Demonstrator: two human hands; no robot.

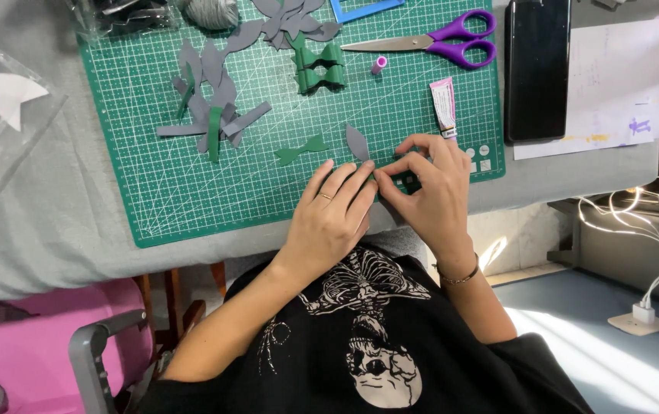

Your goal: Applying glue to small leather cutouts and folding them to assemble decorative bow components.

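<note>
My left hand (329,218) and my right hand (431,192) meet at the near edge of the green cutting mat (191,192). Their fingertips pinch a small green paper piece (387,184) between them; most of it is hidden by the fingers. A grey leaf-shaped cutout (357,142) lies just beyond my fingertips. A flat green paper bow shape (300,150) lies to its left. A small pink-and-white glue tube (444,106) rests right of my right hand's fingers.
Purple-handled scissors (441,42), a folded green paper bow (319,67), a purple cap (378,64) and several grey and green strips (210,115) lie on the mat. A black phone (537,69) and a white paper sheet (621,77) lie right. A pink chair (46,337) stands lower left.
</note>
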